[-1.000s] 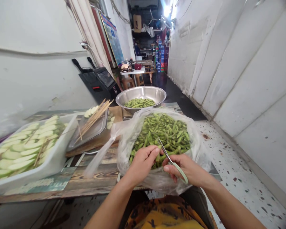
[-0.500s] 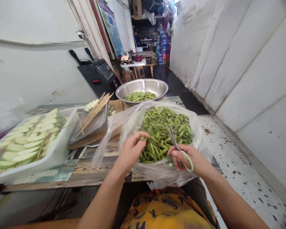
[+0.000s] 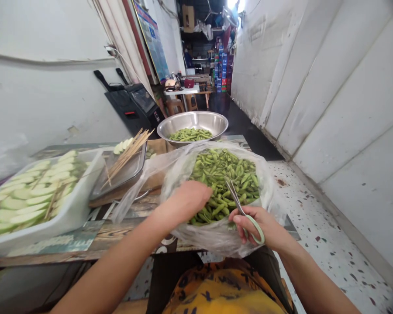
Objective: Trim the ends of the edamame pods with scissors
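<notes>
Edamame pods [image 3: 229, 170] lie heaped in the open plastic bag [image 3: 216, 237], just in front of me.
In the head view, the left hand [image 3: 191, 198] has gone deeper into the pile than half a second ago. It is palm down and its fingertips are buried, so I cannot tell their grip. The right hand [image 3: 265, 229] still holds the scissors [image 3: 240, 205], fingers curled through the handles and blades together.

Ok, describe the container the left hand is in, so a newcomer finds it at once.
At the near right end of the wooden table, right before the person, sits a clear plastic bag heaped with green pods, the left hand dipped in, scissors at its edge. Unlike the steel bowl of pods behind it, it is soft, crinkled and see-through.
</notes>
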Tool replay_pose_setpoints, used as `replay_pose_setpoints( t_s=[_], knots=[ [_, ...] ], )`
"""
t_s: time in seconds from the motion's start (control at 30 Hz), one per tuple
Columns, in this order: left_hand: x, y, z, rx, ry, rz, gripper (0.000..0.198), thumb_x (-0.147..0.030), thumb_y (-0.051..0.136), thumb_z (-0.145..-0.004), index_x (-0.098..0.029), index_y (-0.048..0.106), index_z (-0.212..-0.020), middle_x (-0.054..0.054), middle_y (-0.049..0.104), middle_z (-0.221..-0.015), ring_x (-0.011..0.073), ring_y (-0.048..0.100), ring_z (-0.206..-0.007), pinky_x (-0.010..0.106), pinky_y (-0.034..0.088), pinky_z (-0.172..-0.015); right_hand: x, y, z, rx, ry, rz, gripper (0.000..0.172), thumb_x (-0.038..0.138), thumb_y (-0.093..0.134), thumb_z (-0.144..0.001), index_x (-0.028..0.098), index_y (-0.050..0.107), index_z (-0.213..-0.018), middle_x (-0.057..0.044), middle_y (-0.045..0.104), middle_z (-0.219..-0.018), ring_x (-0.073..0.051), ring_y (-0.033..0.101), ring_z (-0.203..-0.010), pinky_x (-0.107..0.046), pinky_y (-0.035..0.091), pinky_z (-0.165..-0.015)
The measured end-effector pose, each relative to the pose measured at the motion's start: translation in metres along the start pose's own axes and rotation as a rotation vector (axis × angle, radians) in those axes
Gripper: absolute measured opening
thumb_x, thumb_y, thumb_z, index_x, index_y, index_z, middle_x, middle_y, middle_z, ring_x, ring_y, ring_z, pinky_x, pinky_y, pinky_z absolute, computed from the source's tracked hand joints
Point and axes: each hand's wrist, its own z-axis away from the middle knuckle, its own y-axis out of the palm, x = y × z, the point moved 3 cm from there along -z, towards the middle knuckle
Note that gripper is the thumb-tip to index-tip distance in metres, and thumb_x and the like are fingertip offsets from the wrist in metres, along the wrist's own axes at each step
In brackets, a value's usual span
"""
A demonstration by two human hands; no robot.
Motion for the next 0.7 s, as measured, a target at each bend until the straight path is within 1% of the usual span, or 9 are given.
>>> replay_pose_setpoints(
  t_s=[0.1,0.17,0.2,0.23,0.3,0.4,0.5,0.6,0.7],
  knots=[
    [0.020,-0.005,0.005,-0.218,-0.092,0.188,0.018,-0.024,0.045,-0.086,-0.015,0.061,-0.091,0.009,0.065,-0.088,0.0217,0.059,-0.082,0.031,0.043,-0.072,-0.003,0.002,-0.002,0.020,0.027,0.026,0.038,0.052,0.056,-0.082,0.015,0.060,-0.089,0.003,0.055,-0.051,-0.007,0.042,-0.036,-0.016,0.031,-0.034],
    [0.024,-0.008,0.010,-0.346,-0.088,0.367,0.020,-0.029,0.043,-0.088,-0.017,0.057,-0.094,0.007,0.063,-0.093,0.0197,0.056,-0.085,0.030,0.042,-0.075,-0.002,0.003,-0.004,0.014,0.023,0.048,0.039,0.053,0.055,-0.082,0.014,0.060,-0.089,0.002,0.056,-0.052,-0.006,0.041,-0.035,-0.016,0.031,-0.033],
    [0.023,-0.009,0.012,-0.374,-0.076,0.449,0.019,-0.030,0.042,-0.088,-0.018,0.056,-0.093,0.006,0.062,-0.092,0.0186,0.055,-0.085,0.030,0.041,-0.075,-0.001,0.003,-0.004,0.007,0.014,0.059,0.039,0.053,0.055,-0.083,0.014,0.060,-0.089,0.002,0.057,-0.053,-0.006,0.041,-0.035,-0.016,0.031,-0.033],
    [0.021,-0.009,0.013,-0.381,-0.069,0.517,0.018,-0.030,0.042,-0.088,-0.018,0.055,-0.091,0.004,0.061,-0.090,0.0175,0.055,-0.083,0.029,0.041,-0.074,0.001,0.003,-0.004,0.005,0.003,0.066,0.040,0.053,0.055,-0.083,0.014,0.060,-0.089,0.002,0.057,-0.054,-0.006,0.041,-0.035,-0.016,0.031,-0.033],
    [0.015,-0.008,0.015,-0.356,-0.063,0.614,0.016,-0.030,0.043,-0.087,-0.018,0.055,-0.088,0.001,0.061,-0.084,0.0155,0.054,-0.077,0.027,0.039,-0.071,0.006,0.005,-0.004,0.019,-0.011,0.067,0.041,0.054,0.055,-0.082,0.014,0.060,-0.092,0.001,0.058,-0.056,-0.006,0.042,-0.036,-0.016,0.033,-0.034],
    [0.007,-0.007,0.016,-0.305,-0.054,0.697,0.014,-0.027,0.046,-0.085,-0.018,0.056,-0.083,-0.001,0.061,-0.078,0.0139,0.053,-0.073,0.025,0.038,-0.068,0.011,0.007,-0.002,0.042,-0.018,0.053,0.043,0.055,0.056,-0.081,0.015,0.059,-0.095,0.001,0.058,-0.061,-0.006,0.043,-0.038,-0.017,0.035,-0.034],
    [0.003,-0.007,0.016,-0.268,-0.030,0.765,0.014,-0.027,0.047,-0.083,-0.018,0.058,-0.081,-0.001,0.061,-0.076,0.0136,0.053,-0.071,0.024,0.037,-0.067,0.016,0.007,-0.002,0.015,-0.052,0.076,0.043,0.055,0.055,-0.081,0.014,0.059,-0.094,0.000,0.058,-0.061,-0.007,0.044,-0.040,-0.017,0.036,-0.036],
    [0.001,-0.007,0.018,-0.254,-0.060,0.801,0.014,-0.026,0.049,-0.081,-0.017,0.061,-0.080,-0.001,0.062,-0.075,0.0136,0.053,-0.070,0.023,0.038,-0.066,0.020,0.006,-0.004,-0.028,-0.092,0.131,0.038,0.051,0.056,-0.082,0.014,0.060,-0.086,0.001,0.056,-0.055,-0.008,0.048,-0.042,-0.017,0.037,-0.041],
    [0.001,-0.006,0.019,-0.211,-0.099,0.890,0.016,-0.026,0.051,-0.081,-0.017,0.064,-0.080,-0.001,0.062,-0.074,0.0133,0.053,-0.071,0.023,0.037,-0.066,0.021,0.004,-0.007,-0.083,-0.082,0.177,0.036,0.049,0.059,-0.080,0.014,0.056,-0.071,0.004,0.049,-0.044,-0.008,0.046,-0.038,-0.018,0.034,-0.040]
  ],
)
